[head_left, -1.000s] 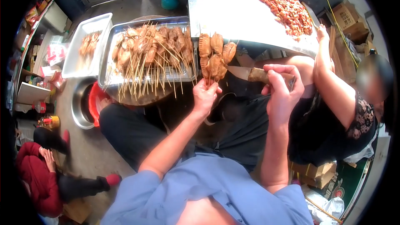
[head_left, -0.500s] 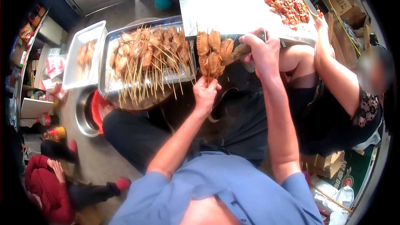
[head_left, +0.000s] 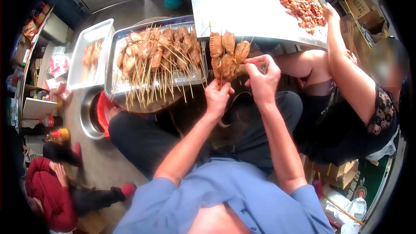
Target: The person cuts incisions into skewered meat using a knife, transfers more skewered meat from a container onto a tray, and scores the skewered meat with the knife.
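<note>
1. The cardboard box (head_left: 359, 6) at the upper right of the frame is carrying printed characters, too blurred to read.
2. The green panel (head_left: 368, 175) at the lower right is showing white characters and a red round mark; neither is coming through legibly.
3. At the left, a red-and-white packet (head_left: 60, 65) is lying near a red-labelled bottle (head_left: 47, 121); their lettering is staying too small to make out.
4. Left of centre, a metal tray (head_left: 112, 56) is holding a heap of skewered meat, its sticks pointing toward the bottom of the frame and many overhanging the near rim.
5. Just beside it, farther left, a white tub (head_left: 78, 67) is holding a smaller bunch of skewers.
6. Below these, a steel bowl (head_left: 86, 123) and a red basin (head_left: 103, 112) are sitting close together.
7. At the upper right, the tabletop (head_left: 234, 4) is bearing a heap of cut meat (head_left: 297, 2); a co-worker's hand (head_left: 331, 13) is reaching beside it.
8. At the centre, the left hand (head_left: 218, 97) is clamping the sticks of the skewered pieces (head_left: 226, 60), which are standing above its fingers.
9. The right hand (head_left: 265, 78) is closing around a knife (head_left: 262, 66), its blade partly hidden beside those pieces.
</note>
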The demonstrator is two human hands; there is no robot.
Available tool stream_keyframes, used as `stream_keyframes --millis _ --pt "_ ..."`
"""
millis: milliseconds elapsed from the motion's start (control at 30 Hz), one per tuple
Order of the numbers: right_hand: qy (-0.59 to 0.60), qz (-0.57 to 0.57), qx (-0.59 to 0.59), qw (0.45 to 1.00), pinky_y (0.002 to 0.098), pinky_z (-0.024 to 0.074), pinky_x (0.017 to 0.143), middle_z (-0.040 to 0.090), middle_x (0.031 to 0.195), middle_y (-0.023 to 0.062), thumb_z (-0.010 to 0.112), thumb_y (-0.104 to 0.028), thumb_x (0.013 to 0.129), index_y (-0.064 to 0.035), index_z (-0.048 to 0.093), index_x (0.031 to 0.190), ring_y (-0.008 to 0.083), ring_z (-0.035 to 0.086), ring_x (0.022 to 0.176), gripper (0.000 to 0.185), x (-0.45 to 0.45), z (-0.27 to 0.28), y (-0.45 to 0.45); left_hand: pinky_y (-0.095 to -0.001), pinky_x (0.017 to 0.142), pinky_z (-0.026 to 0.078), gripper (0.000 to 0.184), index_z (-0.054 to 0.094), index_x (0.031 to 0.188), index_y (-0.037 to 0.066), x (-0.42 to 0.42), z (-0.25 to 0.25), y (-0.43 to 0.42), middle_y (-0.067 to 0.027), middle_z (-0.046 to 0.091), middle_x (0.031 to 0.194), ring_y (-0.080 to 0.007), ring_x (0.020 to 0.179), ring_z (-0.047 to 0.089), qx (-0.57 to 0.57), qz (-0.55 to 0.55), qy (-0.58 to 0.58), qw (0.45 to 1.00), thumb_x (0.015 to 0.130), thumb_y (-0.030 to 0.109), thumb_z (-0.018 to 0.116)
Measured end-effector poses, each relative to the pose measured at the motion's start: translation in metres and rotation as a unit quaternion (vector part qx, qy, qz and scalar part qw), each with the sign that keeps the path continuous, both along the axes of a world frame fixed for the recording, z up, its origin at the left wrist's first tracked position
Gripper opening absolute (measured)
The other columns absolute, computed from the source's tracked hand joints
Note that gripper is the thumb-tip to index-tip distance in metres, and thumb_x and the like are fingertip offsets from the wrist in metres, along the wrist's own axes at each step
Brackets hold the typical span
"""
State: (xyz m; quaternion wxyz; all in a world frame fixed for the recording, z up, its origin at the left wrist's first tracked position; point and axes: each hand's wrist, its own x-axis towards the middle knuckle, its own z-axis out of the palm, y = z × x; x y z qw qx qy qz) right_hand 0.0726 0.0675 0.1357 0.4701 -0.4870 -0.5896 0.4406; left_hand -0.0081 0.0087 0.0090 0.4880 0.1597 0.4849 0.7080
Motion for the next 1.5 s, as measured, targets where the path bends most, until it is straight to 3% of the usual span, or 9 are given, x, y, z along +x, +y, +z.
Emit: stream_keyframes --millis 167,400,567,667,767,933,1033,1267,1500 --pt "-0.016 0.029 0.014 0.999 0.0195 0.0394 0.041 0.059 0.062 0.0002 0.063 -0.001 0.079 -0.0016 0.062 0.081 0.0038 0.050 0.046 0.002 0.021 0.044 -0.021 -0.0171 0.043 0.033 0.003 0.058 0.089 0.004 0.003 -0.008 0.001 -0.0053 0.064 0.070 -0.0041 0.048 0.046 0.019 0.004 -0.001 1.000 0.089 0.005 0.062" --pt "-0.035 -0.020 0.030 0.999 0.0263 0.0421 0.044 0.056 0.055 0.0024 0.066 -0.005 0.076 -0.0020 0.063 0.077 0.0087 0.053 0.044 0.005 -0.008 -0.023 -0.003 -0.0173 0.043 0.034 0.004 0.059 0.090 0.004 0.001 -0.002 -0.001 -0.0048 0.063 0.068 -0.0038 0.049 0.046 -0.002 0.000 0.016 1.000 0.088 0.005 0.062" --pt "-0.053 -0.009 0.074 0.996 0.0251 0.0418 0.047 0.057 0.057 0.0029 0.066 -0.004 0.075 -0.0021 0.063 0.077 0.0072 0.052 0.048 0.004 0.005 -0.015 -0.007 -0.0175 0.043 0.034 0.004 0.059 0.089 0.003 -0.001 -0.005 0.000 -0.0047 0.063 0.067 -0.0038 0.048 0.046 -0.003 0.004 0.031 0.999 0.088 0.005 0.062" --pt "-0.038 0.014 0.005 0.999 0.0215 0.0399 0.049 0.059 0.060 0.0019 0.065 -0.002 0.076 -0.0001 0.063 0.077 0.0055 0.051 0.051 0.003 0.020 0.031 -0.031 -0.0176 0.043 0.033 0.004 0.058 0.088 0.003 -0.002 -0.005 0.000 -0.0049 0.063 0.067 -0.0039 0.048 0.046 0.002 -0.001 0.022 1.000 0.088 0.005 0.062" --pt "-0.050 0.008 0.070 0.996 0.0217 0.0396 0.047 0.059 0.059 0.0018 0.064 -0.002 0.076 -0.0005 0.063 0.078 0.0053 0.052 0.049 0.003 0.019 0.014 -0.026 -0.0175 0.042 0.033 0.004 0.058 0.087 0.004 0.000 -0.008 0.001 -0.0052 0.063 0.067 -0.0040 0.047 0.045 0.006 -0.007 0.014 1.000 0.088 0.005 0.062" --pt "-0.022 -0.003 -0.017 1.000 0.0226 0.0421 0.041 0.057 0.056 0.0017 0.065 -0.005 0.076 -0.0014 0.063 0.077 0.0075 0.054 0.044 0.005 -0.002 -0.019 0.005 -0.0175 0.042 0.032 0.005 0.058 0.087 0.004 -0.003 -0.001 0.000 -0.0052 0.063 0.067 -0.0042 0.046 0.045 0.000 -0.006 0.020 1.000 0.089 0.004 0.062" --pt "-0.026 0.020 0.001 0.999 0.0222 0.0419 0.041 0.057 0.056 0.0019 0.065 -0.005 0.077 -0.0013 0.063 0.078 0.0071 0.053 0.043 0.004 0.007 -0.002 -0.007 -0.0180 0.041 0.032 0.004 0.058 0.088 0.004 -0.004 -0.001 0.000 -0.0052 0.062 0.067 -0.0040 0.045 0.044 -0.008 -0.010 0.033 0.999 0.089 0.004 0.061" --pt "0.042 0.044 0.005 0.998 0.0179 0.0436 0.046 0.068 0.081 0.0092 0.060 0.003 0.080 -0.0001 0.061 0.084 0.0069 0.054 0.052 0.005 0.058 0.061 -0.026 -0.0165 0.040 0.031 0.005 0.056 0.090 0.005 -0.010 -0.002 -0.003 -0.0068 0.062 0.068 -0.0046 0.045 0.044 0.024 -0.086 -0.058 0.994 0.091 0.005 0.060" --pt "0.109 0.046 0.116 0.986 0.0171 0.0441 0.047 0.069 0.085 0.0120 0.059 0.006 0.081 -0.0003 0.059 0.086 0.0073 0.055 0.057 0.008 0.065 0.087 -0.023 -0.0163 0.040 0.030 0.011 0.057 0.098 0.004 -0.011 0.010 -0.014 -0.0073 0.062 0.071 -0.0050 0.045 0.042 0.018 -0.107 -0.093 0.990 0.096 0.015 0.055"
